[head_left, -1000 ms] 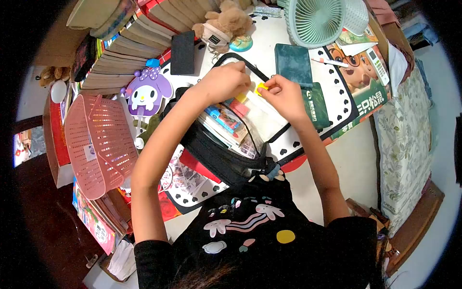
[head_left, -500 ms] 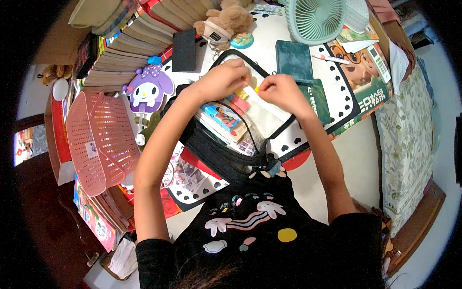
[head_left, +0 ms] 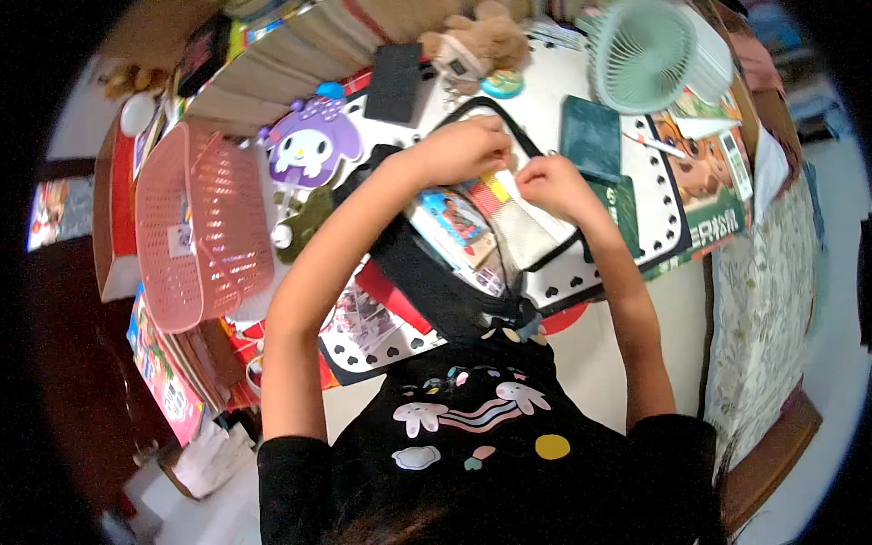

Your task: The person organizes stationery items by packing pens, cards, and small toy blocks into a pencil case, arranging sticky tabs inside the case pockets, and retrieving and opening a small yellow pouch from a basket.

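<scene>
A black bag (head_left: pixel 413 272) lies open at the table's front edge, with books and a blue picture packet (head_left: pixel 459 222) inside. Its raised flap has a pale mesh pocket (head_left: pixel 531 234), where a yellow and red piece (head_left: pixel 498 189) shows. My left hand (head_left: pixel 468 148) is closed at the top left of the pocket, its fingertips pressed together on something I cannot make out. To its right my right hand (head_left: pixel 552 186) is pinched at the pocket's upper edge; what it grips is too small to tell.
A pink basket (head_left: pixel 204 227) and a purple cartoon figure (head_left: pixel 313 145) stand left. Behind are a row of books (head_left: pixel 300 59), a black box (head_left: pixel 393 84), a teddy bear (head_left: pixel 481 45) and a green fan (head_left: pixel 643 56). A teal box (head_left: pixel 590 138) lies right.
The whole view has shifted, so the table's things appear further right. The yellow piece at my right fingertips earlier no longer shows there. Both hands remain at the mesh pocket.
</scene>
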Demonstrator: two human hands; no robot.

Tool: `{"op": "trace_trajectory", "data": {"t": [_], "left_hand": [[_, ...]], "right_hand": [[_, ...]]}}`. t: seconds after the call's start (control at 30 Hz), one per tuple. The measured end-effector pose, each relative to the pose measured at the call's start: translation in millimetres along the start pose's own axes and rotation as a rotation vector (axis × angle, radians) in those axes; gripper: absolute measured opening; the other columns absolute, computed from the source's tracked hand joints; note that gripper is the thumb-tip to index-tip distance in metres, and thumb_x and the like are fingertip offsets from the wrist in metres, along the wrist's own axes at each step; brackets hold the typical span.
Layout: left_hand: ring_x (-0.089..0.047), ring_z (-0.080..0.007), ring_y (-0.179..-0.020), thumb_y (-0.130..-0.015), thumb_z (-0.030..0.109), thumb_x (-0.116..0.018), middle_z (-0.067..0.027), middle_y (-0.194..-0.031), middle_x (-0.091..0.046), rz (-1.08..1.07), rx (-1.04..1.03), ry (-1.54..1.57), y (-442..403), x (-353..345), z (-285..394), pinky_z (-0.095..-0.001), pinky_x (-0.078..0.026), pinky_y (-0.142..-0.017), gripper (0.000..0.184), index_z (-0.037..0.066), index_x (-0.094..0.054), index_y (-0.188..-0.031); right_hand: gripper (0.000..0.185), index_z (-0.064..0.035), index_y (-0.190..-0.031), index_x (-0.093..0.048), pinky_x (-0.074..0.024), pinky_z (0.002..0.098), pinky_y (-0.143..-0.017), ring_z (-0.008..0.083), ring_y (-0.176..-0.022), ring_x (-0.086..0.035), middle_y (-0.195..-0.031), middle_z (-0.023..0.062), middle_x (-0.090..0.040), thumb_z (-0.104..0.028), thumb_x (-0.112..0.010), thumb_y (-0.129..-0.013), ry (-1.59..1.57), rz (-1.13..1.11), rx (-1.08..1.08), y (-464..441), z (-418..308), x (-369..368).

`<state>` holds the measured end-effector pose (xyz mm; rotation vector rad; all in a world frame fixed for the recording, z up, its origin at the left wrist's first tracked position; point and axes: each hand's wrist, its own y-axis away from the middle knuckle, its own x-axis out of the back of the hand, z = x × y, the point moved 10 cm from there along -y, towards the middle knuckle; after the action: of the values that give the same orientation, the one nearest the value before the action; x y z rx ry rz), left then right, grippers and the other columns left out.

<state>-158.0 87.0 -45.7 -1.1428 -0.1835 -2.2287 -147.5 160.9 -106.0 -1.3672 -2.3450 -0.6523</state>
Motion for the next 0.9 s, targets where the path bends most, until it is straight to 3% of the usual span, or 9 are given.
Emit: {"op": "trace_trajectory", "data": {"t": [0.13,0.23,0.37,0.43,0.53,0.57,0.63,0.77,0.9], "left_hand": [[-0.055,-0.0308,-0.078,-0.069,0.019,-0.059,-0.0135,-0.09,-0.048,0.143,-0.011,-0.105,2.4,12.1,7.3,-0.0382,-0.045,-0.067,0.022,0.006,-0.053,-0.085],[-0.055,-0.0302,-0.075,-0.071,0.019,-0.056,-0.0118,-0.086,-0.049,-0.086,0.019,-0.144,1.9,-11.6,1.7,-0.0388,-0.045,-0.064,0.016,0.003,-0.054,-0.075],[-0.055,-0.0282,-0.078,-0.071,0.019,-0.056,-0.0106,-0.083,-0.051,-0.103,0.018,-0.123,10.0,-7.4,10.2,-0.0377,-0.045,-0.066,0.015,0.004,-0.057,-0.073],[-0.054,-0.028,-0.081,-0.072,0.018,-0.055,-0.01,-0.082,-0.051,0.075,0.08,-0.343,20.5,15.7,16.7,-0.0369,-0.045,-0.067,0.015,0.004,-0.058,-0.076],[-0.053,-0.0263,-0.079,-0.071,0.014,-0.059,-0.0096,-0.081,-0.052,0.278,0.157,-0.302,73.1,77.6,57.3,-0.0359,-0.043,-0.067,0.012,0.005,-0.058,-0.079],[-0.052,-0.0259,-0.076,-0.071,0.012,-0.061,-0.0096,-0.08,-0.053,0.432,0.146,-0.253,100.7,96.1,68.0,-0.0349,-0.042,-0.065,0.012,0.005,-0.058,-0.079],[-0.052,-0.0232,-0.068,-0.072,0.009,-0.06,-0.0079,-0.074,-0.054,0.62,0.36,-0.148,166.0,117.3,66.5,-0.0313,-0.042,-0.062,0.011,0.004,-0.06,-0.081],[-0.052,-0.0148,-0.066,-0.075,0.001,-0.056,-0.0072,-0.074,-0.056,0.924,0.881,-0.086,310.3,92.6,47.3,-0.0242,-0.041,-0.062,0.009,0.0,-0.06,-0.083],[-0.05,-0.0122,-0.066,-0.076,0.003,-0.056,-0.0059,-0.076,-0.056,1.215,1.133,-0.069,400.3,36.3,31.2,-0.0228,-0.041,-0.062,0.011,-0.001,-0.06,-0.086]], "right_hand": [[0.016,0.0028,-0.079,-0.061,-0.0449,0.0282,-0.057,0.0167,-0.06,-0.057,-0.072,0.0116,-0.06,-0.012,-0.058,-0.072,-0.016,0.033,0.009,4.1,9.0,4.8],[0.016,0.0025,-0.087,-0.058,-0.0441,0.026,-0.056,0.0135,-0.06,-0.056,-0.069,0.0094,-0.058,-0.01,-0.054,-0.077,-0.064,0.106,-0.102,12.5,-4.0,10.7],[0.015,-0.0005,-0.09,-0.056,-0.0441,0.0243,-0.054,0.0153,-0.059,-0.055,-0.072,0.0107,-0.056,-0.007,-0.055,-0.077,0.136,0.26,0.111,30.5,-43.0,13.9],[0.016,-0.0018,-0.091,-0.057,-0.0451,0.0263,-0.055,0.019,-0.061,-0.056,-0.076,0.0118,-0.056,-0.008,-0.057,-0.076,0.22,0.277,0.191,34.5,-48.0,8.4],[0.02,-0.0012,-0.093,-0.056,-0.0438,0.0258,-0.06,0.0189,-0.062,-0.052,-0.077,0.0096,-0.052,-0.005,-0.059,-0.073,0.224,0.307,0.18,39.8,-57.8,10.7],[0.022,-0.0033,-0.094,-0.056,-0.0456,0.0306,-0.065,0.0234,-0.076,-0.056,-0.092,0.0119,-0.054,-0.007,-0.06,-0.072,0.236,0.287,0.109,39.1,-53.6,10.8],[0.024,-0.0028,-0.095,-0.056,-0.0434,0.0328,-0.075,0.0271,-0.089,-0.053,-0.099,0.0126,-0.053,-0.006,-0.059,-0.072,0.309,0.369,0.287,43.9,-71.1,12.9],[0.024,-0.0007,-0.095,-0.055,-0.0398,0.0354,-0.084,0.0308,-0.098,-0.048,-0.105,0.0137,-0.051,-0.004,-0.059,-0.071,0.434,0.293,0.447,39.6,-103.8,-2.7],[0.023,0.0011,-0.094,-0.055,-0.037,0.0383,-0.089,0.0317,-0.104,-0.046,-0.109,0.0142,-0.051,-0.007,-0.057,-0.073,0.583,0.151,0.384,25.5,-90.0,-24.5]]}}
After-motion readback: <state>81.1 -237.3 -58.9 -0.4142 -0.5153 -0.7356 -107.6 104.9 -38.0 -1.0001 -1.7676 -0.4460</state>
